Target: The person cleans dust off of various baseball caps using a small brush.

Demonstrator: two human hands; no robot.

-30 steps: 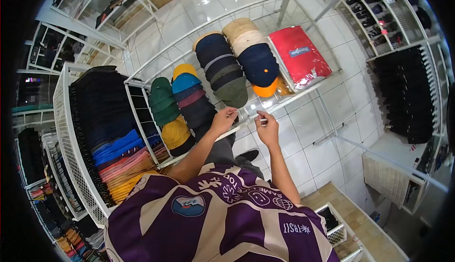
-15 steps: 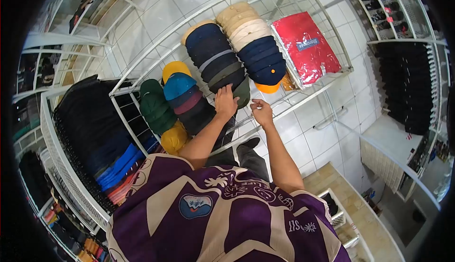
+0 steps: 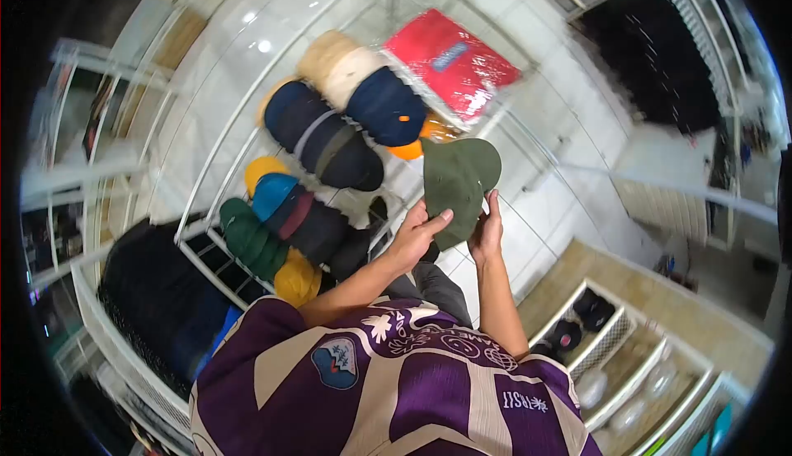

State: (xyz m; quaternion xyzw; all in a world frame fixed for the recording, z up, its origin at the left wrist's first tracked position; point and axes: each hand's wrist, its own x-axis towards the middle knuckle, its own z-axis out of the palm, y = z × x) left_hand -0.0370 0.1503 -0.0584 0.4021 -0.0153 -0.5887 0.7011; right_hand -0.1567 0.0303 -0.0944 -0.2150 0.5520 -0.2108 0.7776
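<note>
An olive green baseball cap (image 3: 454, 188) is held up in front of my body, clear of the rack. My left hand (image 3: 414, 237) grips its left edge, thumb lying on top of the fabric. At the cap's right side is my right hand (image 3: 487, 232), its fingers against the edge and partly hidden behind it. To the left, dark caps (image 3: 342, 155) lie nested in a row on the wire rack. Beside them runs another row with navy caps (image 3: 386, 105) and beige caps (image 3: 326, 52).
A red garment in clear plastic (image 3: 450, 64) lies at the rack's far right. Green caps (image 3: 247, 237), a blue cap (image 3: 276, 196) and a mustard cap (image 3: 297, 279) sit at the left. The white rack rail (image 3: 223, 171) borders them. A compartmented shelf (image 3: 590, 349) stands at lower right.
The olive cap has come off the near end of the dark row and is now lifted in both hands, toward the right. The view has turned, shifting the rack left.
</note>
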